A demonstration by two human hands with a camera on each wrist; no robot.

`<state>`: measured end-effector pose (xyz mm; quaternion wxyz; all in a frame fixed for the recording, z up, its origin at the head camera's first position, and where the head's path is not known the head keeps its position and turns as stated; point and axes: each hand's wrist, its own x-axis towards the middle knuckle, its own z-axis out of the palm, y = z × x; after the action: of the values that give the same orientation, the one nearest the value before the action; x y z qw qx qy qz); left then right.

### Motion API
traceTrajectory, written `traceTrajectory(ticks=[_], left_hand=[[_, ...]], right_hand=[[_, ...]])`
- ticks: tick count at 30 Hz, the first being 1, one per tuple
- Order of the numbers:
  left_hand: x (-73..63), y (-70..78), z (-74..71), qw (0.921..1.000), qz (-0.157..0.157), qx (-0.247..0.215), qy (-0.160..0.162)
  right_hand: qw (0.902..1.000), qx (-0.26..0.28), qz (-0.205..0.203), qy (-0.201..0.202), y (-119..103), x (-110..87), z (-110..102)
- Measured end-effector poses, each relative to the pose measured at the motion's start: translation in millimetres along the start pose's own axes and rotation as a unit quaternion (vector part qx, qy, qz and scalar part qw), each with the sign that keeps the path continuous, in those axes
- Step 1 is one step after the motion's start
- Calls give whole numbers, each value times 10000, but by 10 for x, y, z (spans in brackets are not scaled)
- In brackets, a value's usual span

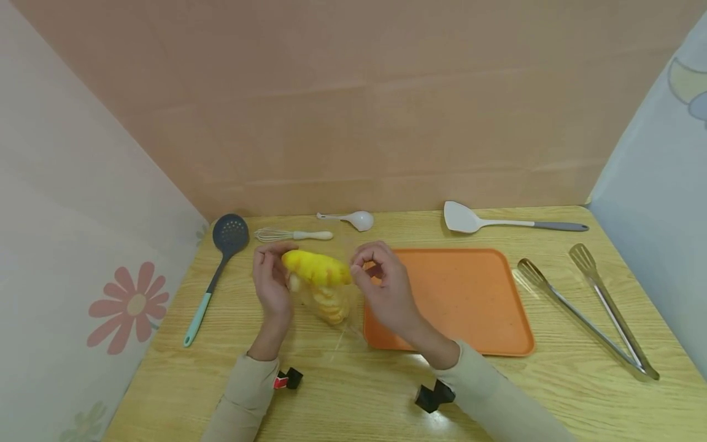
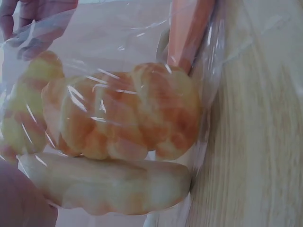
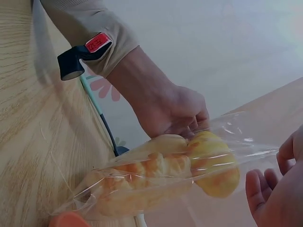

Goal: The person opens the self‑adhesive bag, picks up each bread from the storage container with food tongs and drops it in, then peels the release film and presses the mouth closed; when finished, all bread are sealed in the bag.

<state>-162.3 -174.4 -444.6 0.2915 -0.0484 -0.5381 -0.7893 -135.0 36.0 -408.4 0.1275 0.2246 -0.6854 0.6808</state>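
A clear plastic bag (image 3: 255,146) with several bread pieces in it hangs above the table between both hands. Inside are a yellow bread (image 1: 316,267), a golden-brown ridged bread (image 2: 123,113) and a pale long roll (image 2: 109,184). My left hand (image 1: 273,283) grips the bag from its left side, beside the yellow bread; in the right wrist view its fingers curl in against the plastic. On the other side my right hand (image 1: 389,291) pinches the bag's edge between thumb and forefinger, and the film stretches toward it. The exact pinch point is hard to see through the transparent film.
An orange tray (image 1: 458,301) lies right of the bag, partly under my right hand. Behind are a whisk (image 1: 295,235), a white spoon (image 1: 359,220) and a white spatula (image 1: 464,218). A skimmer (image 1: 231,234) lies left, metal tongs (image 1: 602,319) right. Walls border three sides.
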Motion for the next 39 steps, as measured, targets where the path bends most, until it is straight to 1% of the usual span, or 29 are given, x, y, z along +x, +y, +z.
traceTrajectory(ticks=[4, 6, 9, 12, 13, 15, 17, 20, 24, 28, 31, 33, 36, 39], left_hand=[[30, 24, -10, 9990, -6, 254, 372], [43, 41, -14, 9985, 95, 208, 489], [76, 90, -21, 9971, 391, 11, 660], [110, 161, -37, 9934, 841, 73, 773], [119, 181, -42, 9920, 957, 138, 814], [123, 216, -52, 9896, 1098, 313, 879], [117, 234, -58, 9888, 1048, 488, 945], [94, 237, -50, 9894, 844, 670, 972], [60, 204, -26, 9874, 611, 1037, 1032], [48, 162, -16, 9857, 514, 1186, 1086], [46, 147, -23, 9857, 570, 1149, 1090], [45, 139, -26, 9857, 610, 1128, 1097], [40, 134, -20, 9860, 661, 1088, 1074], [33, 141, -8, 9863, 670, 1103, 1032]], right_hand=[[9989, 450, 149, -63, 14, 6, -7], [9982, 582, 130, -83, 8, 7, -15], [9968, 781, -47, -140, 8, 4, -24], [9954, 922, -216, -168, 9, 1, -23], [9955, 914, -215, -158, 11, 0, -21], [9955, 932, -40, -140, 12, -1, -16], [9946, 995, 264, -101, 22, -2, -6], [9898, 1228, 720, -22, 31, -5, 16], [9862, 1392, 884, 149, 34, -22, 57], [9891, 1092, 941, 301, 26, -54, 106], [9920, 792, 918, 345, 28, -69, 134], [9936, 710, 821, 324, 29, -69, 143], [9949, 798, 589, 198, 41, -60, 149], [9924, 1136, 474, 0, 46, -46, 157]])
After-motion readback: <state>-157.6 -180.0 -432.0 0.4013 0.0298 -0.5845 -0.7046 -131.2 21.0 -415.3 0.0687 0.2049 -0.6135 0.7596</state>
